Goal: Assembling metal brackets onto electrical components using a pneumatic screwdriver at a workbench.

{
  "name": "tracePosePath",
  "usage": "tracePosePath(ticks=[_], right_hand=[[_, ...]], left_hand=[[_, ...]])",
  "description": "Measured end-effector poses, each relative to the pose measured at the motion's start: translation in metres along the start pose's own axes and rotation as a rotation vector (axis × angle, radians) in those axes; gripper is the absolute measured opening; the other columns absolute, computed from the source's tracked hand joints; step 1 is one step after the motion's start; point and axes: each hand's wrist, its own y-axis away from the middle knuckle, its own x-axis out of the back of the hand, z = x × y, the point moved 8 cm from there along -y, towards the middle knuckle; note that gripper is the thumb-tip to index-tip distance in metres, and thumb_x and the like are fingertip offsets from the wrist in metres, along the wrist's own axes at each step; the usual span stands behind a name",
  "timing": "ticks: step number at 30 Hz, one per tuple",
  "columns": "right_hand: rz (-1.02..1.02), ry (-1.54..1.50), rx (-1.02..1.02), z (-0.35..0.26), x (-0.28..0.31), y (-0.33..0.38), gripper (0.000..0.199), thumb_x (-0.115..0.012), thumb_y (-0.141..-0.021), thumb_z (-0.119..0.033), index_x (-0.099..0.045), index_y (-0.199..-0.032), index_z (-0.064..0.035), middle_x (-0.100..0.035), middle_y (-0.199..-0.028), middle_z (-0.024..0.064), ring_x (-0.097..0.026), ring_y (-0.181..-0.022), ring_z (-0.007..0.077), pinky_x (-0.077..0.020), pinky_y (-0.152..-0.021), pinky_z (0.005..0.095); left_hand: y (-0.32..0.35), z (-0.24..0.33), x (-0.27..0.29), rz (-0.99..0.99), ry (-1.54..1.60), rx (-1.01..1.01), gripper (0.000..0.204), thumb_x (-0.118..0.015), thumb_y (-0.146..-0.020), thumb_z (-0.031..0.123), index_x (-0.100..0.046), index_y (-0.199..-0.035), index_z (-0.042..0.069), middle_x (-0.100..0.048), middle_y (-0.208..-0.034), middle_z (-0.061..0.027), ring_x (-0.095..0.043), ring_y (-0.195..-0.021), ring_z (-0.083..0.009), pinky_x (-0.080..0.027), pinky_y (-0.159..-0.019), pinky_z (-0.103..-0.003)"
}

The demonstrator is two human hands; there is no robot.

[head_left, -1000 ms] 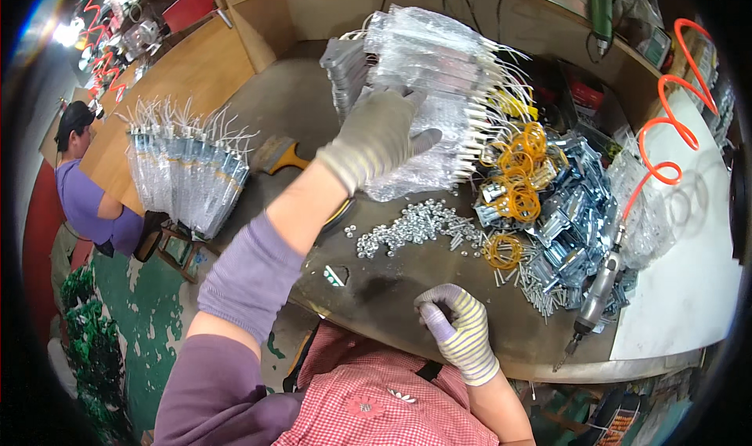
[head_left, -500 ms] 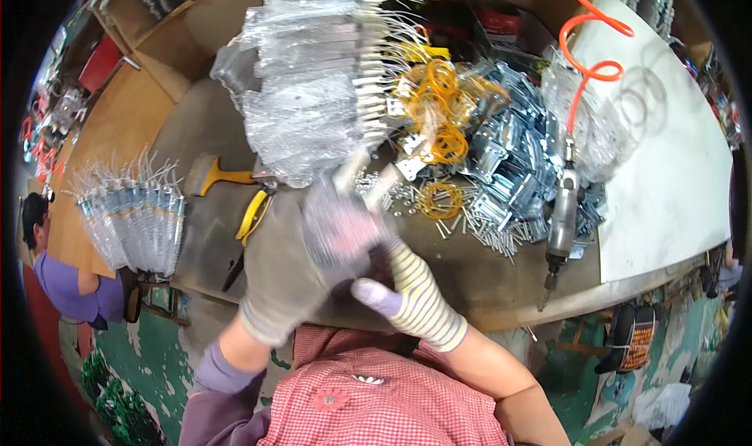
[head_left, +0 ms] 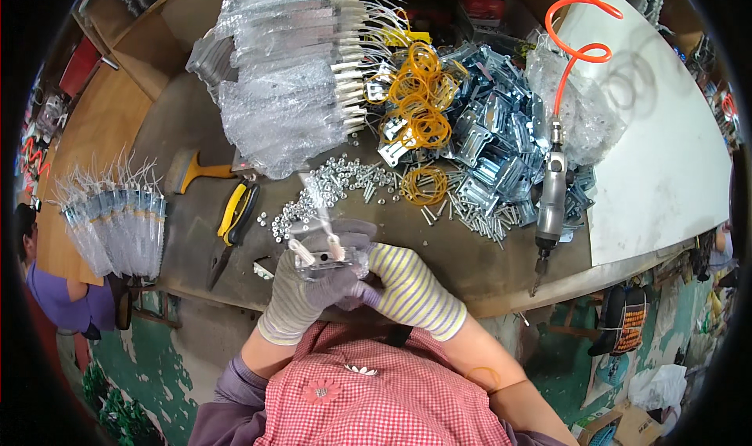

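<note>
Both my hands wear striped knit gloves and meet just inside the table's near edge. Between them is a small metal bracket with white ends (head_left: 323,264), partly covered by clear plastic; pale wires, blurred, rise from it. My left hand (head_left: 296,303) is closed around its left and lower side. The fingers of my right hand (head_left: 415,291) press at its right end, and its thumb is partly hidden. Just beyond the bracket lie scattered small nuts (head_left: 337,181). A thin yellow band (head_left: 486,374) shows on my right forearm.
Bubble-wrapped pieces with white wires (head_left: 286,93) are piled at the back. Yellow rubber bands (head_left: 423,125), metal brackets (head_left: 501,132) and screws (head_left: 482,219) lie right of them. An air screwdriver (head_left: 552,203) hangs on an orange coiled hose. Pliers (head_left: 233,219), a brush (head_left: 200,170) and wrapped bundles (head_left: 117,226) lie left.
My left hand has come down toward me from over the nuts, uncovering them. My right hand, its thumb apart before, is now closed at the bracket. The whole view has shifted slightly.
</note>
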Motion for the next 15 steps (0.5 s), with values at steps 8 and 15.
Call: tracePosePath(ticks=[8, 15], right_hand=[[0.273, -0.656, -0.297, 0.010, -0.003, 0.002, 0.026, -0.070, -0.091, -0.022, -0.062, -0.105, -0.0016, -0.062, -0.088, -0.0003, -0.056, -0.085, 0.0053, -0.0498, -0.074, 0.0255], [0.283, -0.550, 0.041, -0.010, -0.005, -0.009, 0.034, -0.073, -0.087, -0.020, -0.062, -0.112, -0.0002, -0.064, -0.092, 0.0023, -0.058, -0.087, 0.0098, -0.0493, -0.081, 0.0266]], left_hand=[[0.025, -0.015, 0.044, 0.417, -0.680, -0.150, 0.031, -0.067, -0.090, 0.019, -0.059, -0.110, -0.003, -0.064, -0.100, -0.0125, -0.064, -0.095, -0.0221, -0.053, -0.084, -0.038], [0.009, -0.011, 0.031, 0.224, -0.159, 0.050, 0.043, -0.063, -0.091, 0.025, -0.058, -0.120, -0.007, -0.061, -0.117, -0.0154, -0.059, -0.109, -0.0235, -0.043, -0.100, -0.037]])
